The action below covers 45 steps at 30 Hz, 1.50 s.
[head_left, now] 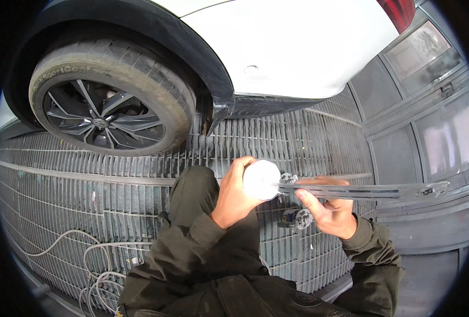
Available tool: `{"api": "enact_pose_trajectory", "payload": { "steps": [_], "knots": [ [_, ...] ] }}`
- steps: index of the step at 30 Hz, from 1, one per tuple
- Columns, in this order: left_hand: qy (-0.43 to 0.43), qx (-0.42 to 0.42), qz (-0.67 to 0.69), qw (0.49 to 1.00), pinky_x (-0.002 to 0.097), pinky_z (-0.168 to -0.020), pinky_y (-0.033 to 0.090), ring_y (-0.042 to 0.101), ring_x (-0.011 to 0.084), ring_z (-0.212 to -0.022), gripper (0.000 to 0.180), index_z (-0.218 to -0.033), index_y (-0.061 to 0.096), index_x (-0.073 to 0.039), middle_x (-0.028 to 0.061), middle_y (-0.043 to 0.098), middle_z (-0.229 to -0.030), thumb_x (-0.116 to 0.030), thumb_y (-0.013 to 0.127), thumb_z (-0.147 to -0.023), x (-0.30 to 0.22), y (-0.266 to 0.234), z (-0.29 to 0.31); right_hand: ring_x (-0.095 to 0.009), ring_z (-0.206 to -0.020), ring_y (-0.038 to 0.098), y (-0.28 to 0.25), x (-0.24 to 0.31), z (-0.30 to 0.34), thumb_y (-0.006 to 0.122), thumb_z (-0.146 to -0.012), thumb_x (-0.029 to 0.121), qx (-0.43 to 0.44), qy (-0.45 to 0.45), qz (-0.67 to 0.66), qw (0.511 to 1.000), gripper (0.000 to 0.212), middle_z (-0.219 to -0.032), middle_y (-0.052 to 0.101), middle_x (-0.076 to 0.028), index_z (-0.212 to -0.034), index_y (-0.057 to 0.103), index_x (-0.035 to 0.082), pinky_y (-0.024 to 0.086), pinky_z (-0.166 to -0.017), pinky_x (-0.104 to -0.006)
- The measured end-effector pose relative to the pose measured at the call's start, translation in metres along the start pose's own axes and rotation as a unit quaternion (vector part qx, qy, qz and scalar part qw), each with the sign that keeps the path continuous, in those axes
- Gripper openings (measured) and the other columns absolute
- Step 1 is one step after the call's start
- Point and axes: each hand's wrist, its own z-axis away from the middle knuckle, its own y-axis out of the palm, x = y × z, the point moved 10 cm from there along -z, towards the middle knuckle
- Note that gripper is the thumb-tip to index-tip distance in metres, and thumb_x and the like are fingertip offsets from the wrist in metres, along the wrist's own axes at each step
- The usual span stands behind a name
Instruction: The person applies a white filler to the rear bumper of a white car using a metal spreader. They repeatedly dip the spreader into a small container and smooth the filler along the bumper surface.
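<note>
Flat stick [361, 191], dark-marked, in right hand [330, 212]; lettered tyre [151, 86]

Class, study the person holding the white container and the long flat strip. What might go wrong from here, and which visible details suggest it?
1. The left hand grips the white container from one side, so a push from the flat strip in the right hand might tip it.
2. Both are held above slatted grating, so drips might fall through the gaps.
3. The loosely looped hose might snag a foot.
</note>
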Motion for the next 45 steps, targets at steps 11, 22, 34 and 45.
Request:
{"api": "enact_pose_trajectory", "payload": {
  "steps": [11,22,34,45],
  "knots": [
    [0.047,0.094,-0.007,0.994,0.0437,-0.107,0.043,0.05,0.0376,-0.127,0.077,-0.139,0.046,-0.002,0.0178,0.049,-0.129,-0.001,0.079,-0.07,-0.001,0.01,0.007,-0.023,-0.064,0.068,0.008,0.002,-0.015,0.076,-0.09,0.01,0.108,-0.06,0.015,0.992,0.015,-0.083,0.075,-0.013,-0.101,0.078,0.0,0.052,-0.058,-0.0337],
    [-0.02,0.12,0.06,0.991,0.039,-0.097,0.054,0.067,0.0273,-0.115,0.08,-0.136,0.043,-0.003,0.0168,0.067,-0.121,-0.014,0.091,-0.072,0.017,0.021,0.012,-0.022,-0.067,0.069,0.005,0.008,-0.011,0.078,-0.088,0.011,0.059,-0.102,0.007,0.993,0.014,-0.092,0.077,-0.011,-0.098,0.077,0.001,0.055,-0.058,-0.0339],
    [0.004,0.246,0.04,0.968,0.0383,-0.097,0.053,0.068,0.0249,-0.114,0.077,-0.13,0.054,-0.004,0.0132,0.067,-0.122,-0.019,0.095,-0.067,-0.001,0.028,0.007,-0.025,-0.076,0.072,0.011,0.006,-0.024,0.076,-0.086,0.016,0.188,-0.103,-0.037,0.976,0.019,-0.092,0.076,-0.008,-0.099,0.078,0.002,0.057,-0.066,-0.0357],
    [-0.035,0.086,0.037,0.995,0.04,-0.101,0.051,0.062,0.0276,-0.12,0.086,-0.141,0.042,-0.003,0.0168,0.061,-0.128,-0.011,0.09,-0.071,0.005,0.014,0.001,-0.017,-0.068,0.07,0.004,-0.006,-0.011,0.077,-0.09,0.008,0.033,0.029,-0.064,0.997,0.012,-0.091,0.078,-0.012,-0.099,0.078,0.0,0.054,-0.062,-0.0305]
  ]
}}
